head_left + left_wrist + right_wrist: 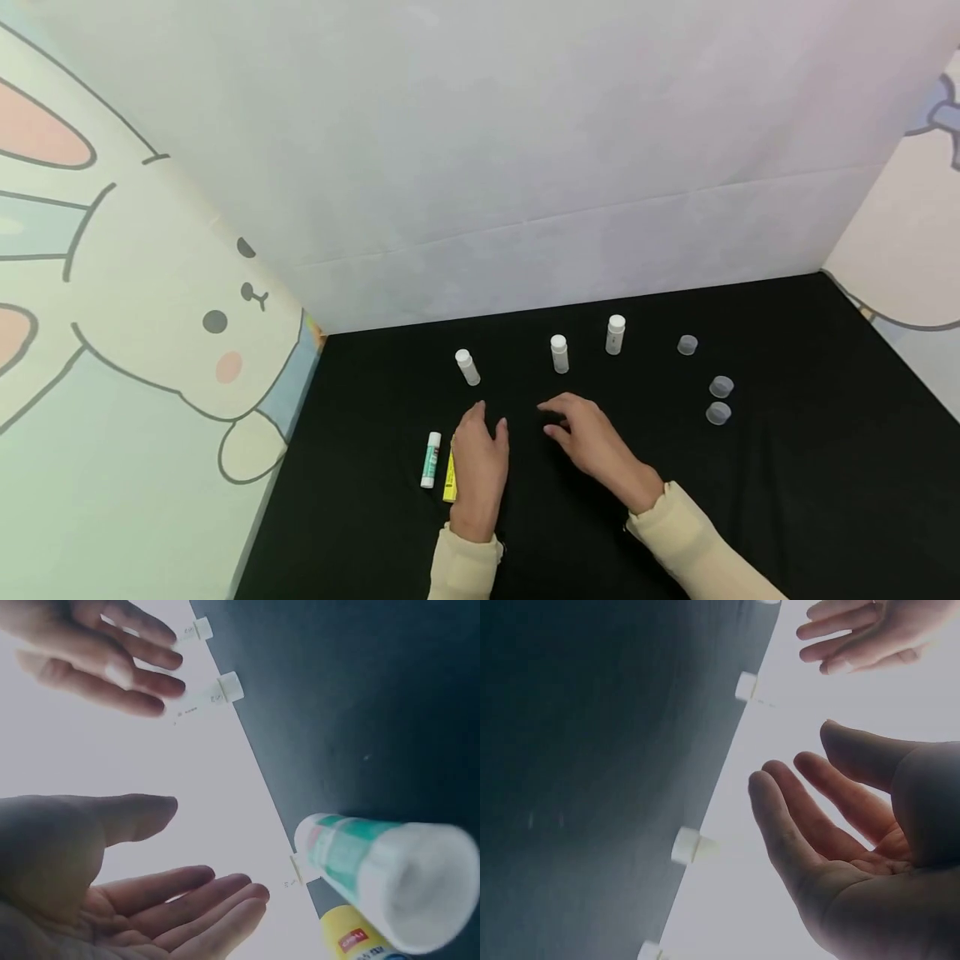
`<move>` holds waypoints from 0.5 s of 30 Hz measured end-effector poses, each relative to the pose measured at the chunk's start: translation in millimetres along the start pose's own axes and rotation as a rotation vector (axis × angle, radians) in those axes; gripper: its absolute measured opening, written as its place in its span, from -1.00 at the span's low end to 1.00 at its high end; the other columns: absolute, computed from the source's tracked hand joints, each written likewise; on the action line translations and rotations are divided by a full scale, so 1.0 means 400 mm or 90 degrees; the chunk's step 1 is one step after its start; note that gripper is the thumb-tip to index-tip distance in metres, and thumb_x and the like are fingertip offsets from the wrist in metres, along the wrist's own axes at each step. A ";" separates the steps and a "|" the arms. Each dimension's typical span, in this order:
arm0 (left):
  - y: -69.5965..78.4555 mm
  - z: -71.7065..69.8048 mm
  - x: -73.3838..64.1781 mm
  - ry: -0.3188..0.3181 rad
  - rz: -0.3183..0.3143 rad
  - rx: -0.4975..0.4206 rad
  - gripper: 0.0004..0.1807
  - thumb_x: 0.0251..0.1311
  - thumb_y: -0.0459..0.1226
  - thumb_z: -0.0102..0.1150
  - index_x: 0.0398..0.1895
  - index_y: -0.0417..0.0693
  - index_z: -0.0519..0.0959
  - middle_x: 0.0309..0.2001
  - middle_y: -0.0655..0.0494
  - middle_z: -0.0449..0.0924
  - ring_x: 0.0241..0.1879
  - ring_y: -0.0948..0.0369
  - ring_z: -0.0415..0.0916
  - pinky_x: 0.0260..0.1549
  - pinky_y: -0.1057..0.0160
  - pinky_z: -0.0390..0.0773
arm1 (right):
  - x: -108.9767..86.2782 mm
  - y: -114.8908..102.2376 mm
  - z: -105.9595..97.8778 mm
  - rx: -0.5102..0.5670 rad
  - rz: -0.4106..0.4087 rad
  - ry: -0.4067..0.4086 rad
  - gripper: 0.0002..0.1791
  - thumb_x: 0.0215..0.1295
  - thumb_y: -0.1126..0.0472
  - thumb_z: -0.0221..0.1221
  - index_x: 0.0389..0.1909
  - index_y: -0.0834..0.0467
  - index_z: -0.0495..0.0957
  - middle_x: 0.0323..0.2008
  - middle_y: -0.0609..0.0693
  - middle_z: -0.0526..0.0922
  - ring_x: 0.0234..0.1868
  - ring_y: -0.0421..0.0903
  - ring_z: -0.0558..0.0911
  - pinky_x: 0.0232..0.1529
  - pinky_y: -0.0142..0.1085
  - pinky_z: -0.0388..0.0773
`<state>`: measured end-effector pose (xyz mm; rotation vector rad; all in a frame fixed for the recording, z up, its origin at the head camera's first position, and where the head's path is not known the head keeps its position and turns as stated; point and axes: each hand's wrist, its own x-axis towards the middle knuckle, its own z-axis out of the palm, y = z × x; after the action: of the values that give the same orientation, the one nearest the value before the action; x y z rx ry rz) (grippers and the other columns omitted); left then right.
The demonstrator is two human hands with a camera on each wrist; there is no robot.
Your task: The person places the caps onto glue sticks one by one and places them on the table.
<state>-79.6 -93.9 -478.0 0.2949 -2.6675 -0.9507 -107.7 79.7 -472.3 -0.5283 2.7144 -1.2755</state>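
Observation:
My left hand (480, 458) hovers over the front of the black table, thumb apart from loosely bent fingers, holding nothing. It partly hides a yellow tube with a red label (352, 939). Just left of that stands a white-capped glue stick with a green label (431, 460). To the right, my right hand (596, 437) is also empty, its fingers relaxed and turned toward the left hand. Beyond the hands, three white capped bottles stand apart: a left bottle (467, 367), a middle bottle (559, 354) and a right bottle (615, 335).
Three small clear plastic cups sit on the right side: a back cup (687, 345), a middle cup (722, 387) and a front cup (717, 413). A black cloth (825, 467) covers the table. Behind it rises a pale wall (525, 150), with a rabbit drawing (187, 333) at left.

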 end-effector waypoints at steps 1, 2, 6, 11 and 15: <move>0.000 0.001 0.006 0.006 -0.007 -0.006 -0.56 0.33 -0.41 0.39 0.21 -0.49 0.59 0.20 -0.39 0.63 0.18 -0.26 0.63 0.15 -0.20 0.62 | -0.002 0.004 -0.008 -0.001 0.001 0.004 -0.67 0.39 0.41 0.34 0.15 0.26 0.69 0.13 0.16 0.70 -0.01 0.10 0.75 -0.01 -0.03 0.71; 0.001 0.002 0.011 0.011 -0.015 -0.014 -0.54 0.33 -0.41 0.39 0.23 -0.49 0.58 0.21 -0.40 0.62 0.20 -0.27 0.62 0.16 -0.21 0.61 | -0.003 0.008 -0.015 -0.004 0.000 0.008 -0.67 0.40 0.41 0.34 0.16 0.26 0.69 0.13 0.16 0.69 -0.01 0.10 0.75 -0.01 -0.03 0.71; 0.004 0.004 0.034 0.024 -0.044 -0.040 -0.50 0.35 -0.41 0.37 0.29 -0.50 0.53 0.27 -0.41 0.57 0.24 -0.28 0.58 0.20 -0.23 0.58 | -0.013 0.025 -0.044 -0.006 0.009 0.024 -0.66 0.41 0.41 0.33 0.17 0.28 0.68 0.14 0.18 0.68 0.00 0.13 0.74 0.00 0.00 0.71; 0.011 0.000 0.058 0.034 -0.065 -0.061 -0.45 0.35 -0.38 0.38 0.32 -0.52 0.49 0.29 -0.43 0.55 0.26 -0.31 0.56 0.21 -0.23 0.56 | -0.027 0.045 -0.076 -0.010 0.028 0.040 -0.65 0.41 0.41 0.32 0.19 0.29 0.66 0.15 0.22 0.67 0.02 0.18 0.75 0.00 0.04 0.71; 0.016 -0.005 0.078 0.040 -0.079 -0.079 -0.41 0.34 -0.37 0.40 0.34 -0.53 0.46 0.30 -0.44 0.54 0.28 -0.31 0.54 0.25 -0.25 0.53 | -0.039 0.062 -0.103 -0.022 0.037 0.058 -0.64 0.41 0.42 0.32 0.20 0.30 0.65 0.16 0.25 0.66 0.02 0.22 0.74 0.00 0.07 0.70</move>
<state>-108.8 -99.1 -465.9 0.4599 -2.5451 -1.1194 -109.4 129.7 -465.4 -0.4008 2.8084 -1.2716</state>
